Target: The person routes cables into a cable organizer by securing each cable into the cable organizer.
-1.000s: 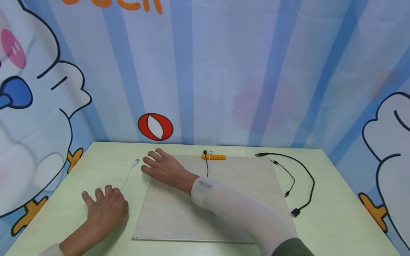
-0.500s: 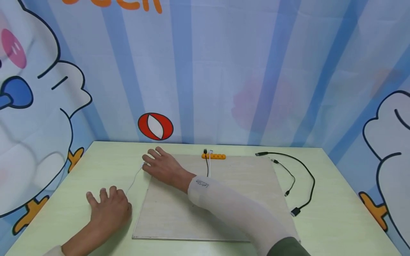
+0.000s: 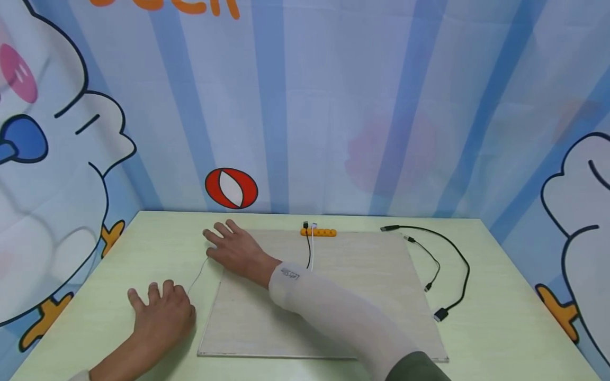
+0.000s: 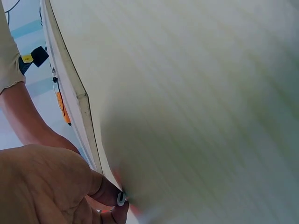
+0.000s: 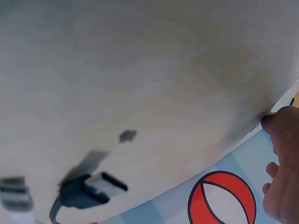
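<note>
Pinched white connector (image 4: pixel 121 201), left-wrist view only

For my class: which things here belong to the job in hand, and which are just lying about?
Likely in the job:
white cable, pinched by the left hand
orange holder and its two cables
grey board

Apparently lying about:
long black cable
short black cable
</note>
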The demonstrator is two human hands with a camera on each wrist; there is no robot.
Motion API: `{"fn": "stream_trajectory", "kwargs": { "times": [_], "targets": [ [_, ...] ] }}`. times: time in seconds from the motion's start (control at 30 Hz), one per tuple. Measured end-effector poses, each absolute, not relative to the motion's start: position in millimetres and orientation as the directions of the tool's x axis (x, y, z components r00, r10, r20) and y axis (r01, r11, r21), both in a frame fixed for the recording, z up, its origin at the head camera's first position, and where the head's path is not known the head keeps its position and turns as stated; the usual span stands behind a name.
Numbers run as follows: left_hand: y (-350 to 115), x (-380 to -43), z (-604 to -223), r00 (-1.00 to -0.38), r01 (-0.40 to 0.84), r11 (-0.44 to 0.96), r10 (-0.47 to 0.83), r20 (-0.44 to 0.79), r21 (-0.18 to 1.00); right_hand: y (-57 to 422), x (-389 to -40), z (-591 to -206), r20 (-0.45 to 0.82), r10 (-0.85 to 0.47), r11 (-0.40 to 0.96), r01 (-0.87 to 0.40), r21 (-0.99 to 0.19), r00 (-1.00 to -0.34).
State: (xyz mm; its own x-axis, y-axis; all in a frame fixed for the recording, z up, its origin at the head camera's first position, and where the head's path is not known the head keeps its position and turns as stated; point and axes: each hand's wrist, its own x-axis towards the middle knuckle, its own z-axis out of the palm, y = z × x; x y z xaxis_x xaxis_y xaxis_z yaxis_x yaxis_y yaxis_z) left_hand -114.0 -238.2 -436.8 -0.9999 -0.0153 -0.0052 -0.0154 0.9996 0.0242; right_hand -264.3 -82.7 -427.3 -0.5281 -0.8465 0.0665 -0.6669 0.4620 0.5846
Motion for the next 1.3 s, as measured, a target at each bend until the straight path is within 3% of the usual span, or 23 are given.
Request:
{"fn": "stream_trajectory", "kwargs": {
  "times": [0.7,1.3],
  "targets": [
    [-232,-114,-435,-1.000,-0.018,1.000,-0.018,-0.014,-0.017,-86,-268,-427,0.118,-0.822,0.525,-0.660,0.537,-0.558],
    [-216,-108,-425,-0.999,-0.011,1.000,-0.012,-0.035,-0.021,-70,-276,-423,0.161,-0.889,0.439,-0.696,0.568,-0.429]
  ]
}}
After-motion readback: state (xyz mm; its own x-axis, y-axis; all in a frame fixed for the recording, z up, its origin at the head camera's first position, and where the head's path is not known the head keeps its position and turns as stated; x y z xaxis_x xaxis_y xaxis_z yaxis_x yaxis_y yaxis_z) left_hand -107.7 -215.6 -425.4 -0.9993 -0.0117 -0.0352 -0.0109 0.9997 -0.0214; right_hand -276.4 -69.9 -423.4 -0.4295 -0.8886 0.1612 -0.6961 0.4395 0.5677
